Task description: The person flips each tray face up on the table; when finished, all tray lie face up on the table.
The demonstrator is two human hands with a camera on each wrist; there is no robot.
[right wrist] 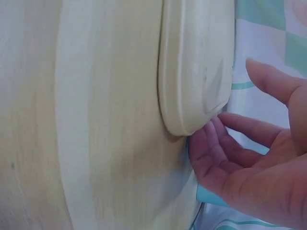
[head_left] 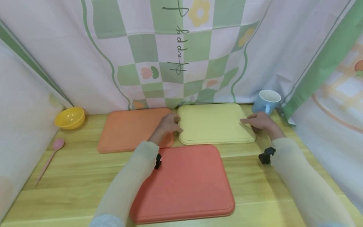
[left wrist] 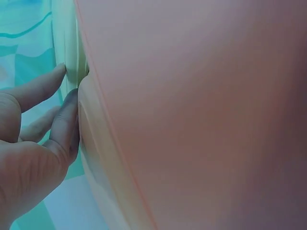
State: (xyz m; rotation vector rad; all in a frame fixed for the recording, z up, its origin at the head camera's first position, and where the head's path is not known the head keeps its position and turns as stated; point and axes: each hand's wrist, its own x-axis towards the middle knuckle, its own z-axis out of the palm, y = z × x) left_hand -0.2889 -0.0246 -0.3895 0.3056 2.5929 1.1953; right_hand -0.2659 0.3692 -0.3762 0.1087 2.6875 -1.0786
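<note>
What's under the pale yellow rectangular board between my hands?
Light wood-grain tabletop shows beside the near right corner of the pale yellow rectangular board; whatever lies directly beneath is covered, so I can't tell.

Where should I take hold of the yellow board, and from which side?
Likely the two short ends of the yellow board, from left and right at once: it is wide and shallow, and its back edge sits close to the curtain, leaving little finger room.
</note>
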